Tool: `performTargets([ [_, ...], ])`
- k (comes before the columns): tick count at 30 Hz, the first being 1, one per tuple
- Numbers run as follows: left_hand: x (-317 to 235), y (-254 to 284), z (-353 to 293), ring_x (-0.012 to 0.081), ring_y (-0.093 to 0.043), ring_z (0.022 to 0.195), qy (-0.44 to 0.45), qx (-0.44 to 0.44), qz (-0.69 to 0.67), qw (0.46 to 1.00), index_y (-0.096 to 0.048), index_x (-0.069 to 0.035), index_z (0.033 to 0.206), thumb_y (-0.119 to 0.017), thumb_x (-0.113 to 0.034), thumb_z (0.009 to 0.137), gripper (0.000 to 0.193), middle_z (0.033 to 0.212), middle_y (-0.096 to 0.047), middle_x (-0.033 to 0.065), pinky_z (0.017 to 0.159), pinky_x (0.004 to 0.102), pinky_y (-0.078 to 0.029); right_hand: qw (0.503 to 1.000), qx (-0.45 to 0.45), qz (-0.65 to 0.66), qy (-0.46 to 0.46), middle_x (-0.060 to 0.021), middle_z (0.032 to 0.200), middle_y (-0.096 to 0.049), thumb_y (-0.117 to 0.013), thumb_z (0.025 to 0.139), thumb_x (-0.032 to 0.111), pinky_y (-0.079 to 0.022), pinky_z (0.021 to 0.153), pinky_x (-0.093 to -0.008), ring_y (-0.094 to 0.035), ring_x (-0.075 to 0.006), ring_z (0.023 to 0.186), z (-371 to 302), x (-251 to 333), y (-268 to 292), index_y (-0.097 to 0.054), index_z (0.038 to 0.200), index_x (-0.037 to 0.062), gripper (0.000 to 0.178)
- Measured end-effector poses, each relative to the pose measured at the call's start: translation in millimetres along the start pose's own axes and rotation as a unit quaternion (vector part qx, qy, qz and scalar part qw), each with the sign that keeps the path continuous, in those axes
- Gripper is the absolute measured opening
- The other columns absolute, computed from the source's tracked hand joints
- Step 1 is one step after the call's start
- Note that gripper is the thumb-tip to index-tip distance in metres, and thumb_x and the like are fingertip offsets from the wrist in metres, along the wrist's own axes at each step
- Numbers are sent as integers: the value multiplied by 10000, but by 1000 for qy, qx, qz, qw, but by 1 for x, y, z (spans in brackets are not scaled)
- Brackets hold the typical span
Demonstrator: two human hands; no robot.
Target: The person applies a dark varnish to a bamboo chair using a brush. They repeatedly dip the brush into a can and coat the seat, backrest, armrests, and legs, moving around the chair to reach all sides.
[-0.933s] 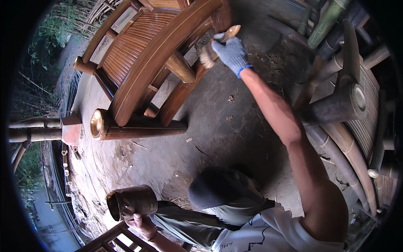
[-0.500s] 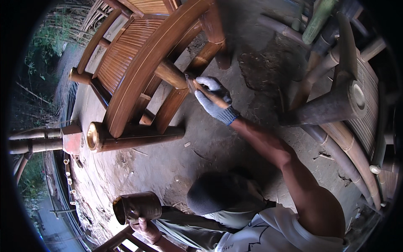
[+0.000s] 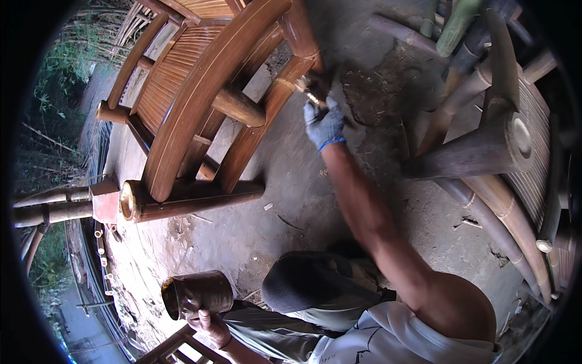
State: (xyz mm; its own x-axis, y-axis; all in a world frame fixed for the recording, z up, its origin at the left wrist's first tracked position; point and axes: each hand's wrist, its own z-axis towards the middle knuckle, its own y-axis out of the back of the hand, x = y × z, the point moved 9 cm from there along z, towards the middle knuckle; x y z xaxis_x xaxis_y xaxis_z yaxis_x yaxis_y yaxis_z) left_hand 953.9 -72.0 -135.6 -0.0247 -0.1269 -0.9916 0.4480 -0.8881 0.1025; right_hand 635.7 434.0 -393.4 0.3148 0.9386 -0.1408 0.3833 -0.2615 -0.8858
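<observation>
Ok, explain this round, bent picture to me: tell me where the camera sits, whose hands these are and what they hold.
The camera sits on a person's head and looks down through a fisheye lens, so straight edges curve toward the rim. Both hands belong to that person. The right hand, in a grey glove, reaches forward and holds a small brush against a leg of a brown bamboo chair lying tipped on the dirt ground. The left hand, bare, grips a dark bamboo cup near the person's lap. More bamboo poles lie on the right.
</observation>
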Motion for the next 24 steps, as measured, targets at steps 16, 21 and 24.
performTargets([
  [16,-5,45,-35,212,-532,1125,-15,-70,14,997,-456,-18,1351,-886,-398,703,865,1227,-550,81,1020,388,-417,968,-185,-136,-97,-152,1238,-602,-674,930,174,-554,951,-460,-599,-301,1119,-113,-176,110,-565,1277,42,387],
  [21,3,56,-42,214,-547,1106,-5,-75,-7,997,-498,-9,1307,-892,-395,698,821,1205,-566,76,1017,390,-422,906,-123,-393,-94,-107,1184,-605,-643,925,205,-587,861,-505,-606,-276,1089,-166,-149,60,-580,1298,132,386],
  [24,9,60,-42,225,-554,1131,-2,-66,-23,998,-505,2,1323,-895,-413,696,847,1232,-576,88,1037,399,-418,846,42,-530,43,-125,1198,-640,-709,901,240,-589,865,-488,-662,-318,1016,-172,-99,-18,-581,1306,108,445],
])
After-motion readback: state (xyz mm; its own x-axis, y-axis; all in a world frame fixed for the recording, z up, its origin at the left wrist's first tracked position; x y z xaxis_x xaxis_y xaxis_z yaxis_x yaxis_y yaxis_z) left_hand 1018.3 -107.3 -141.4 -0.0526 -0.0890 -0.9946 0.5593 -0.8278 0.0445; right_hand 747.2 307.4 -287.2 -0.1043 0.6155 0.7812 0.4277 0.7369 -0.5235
